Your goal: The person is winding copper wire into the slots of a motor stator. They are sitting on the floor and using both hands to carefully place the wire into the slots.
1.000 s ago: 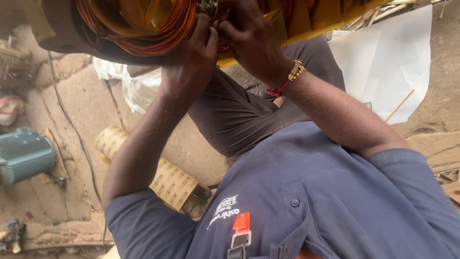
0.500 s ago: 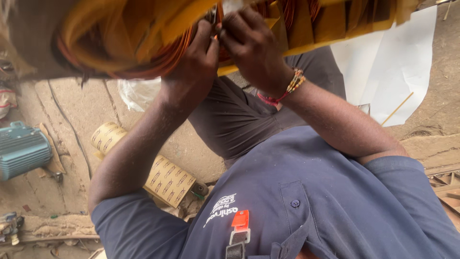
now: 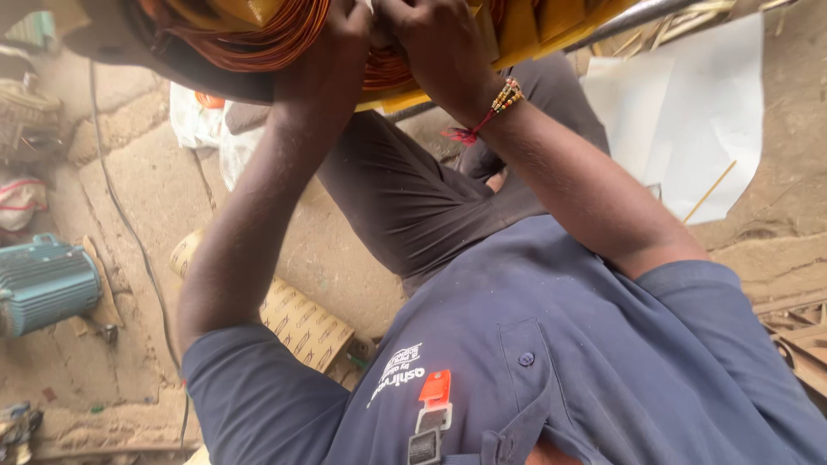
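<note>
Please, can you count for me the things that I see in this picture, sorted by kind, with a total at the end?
Hands: 2, left hand and right hand, both on the copper wire coils
Copper wire coils: 1 bundle
Teal motor: 1
Patterned cardboard roll: 1
White sheet: 1
Beaded bracelet: 1
Total: 7

Under my fingers: glossy copper wire coils (image 3: 258,39), smooth, w/ matt yellow paper strips (image 3: 525,26) tucked betw. them. My shirt (image 3: 603,362) is matt navy cloth; bracelet (image 3: 504,95) is shiny beads. Floor (image 3: 129,198) is rough concrete, motor (image 3: 43,284) is ribbed painted metal, sheet (image 3: 680,129) is smooth white paper.
</note>
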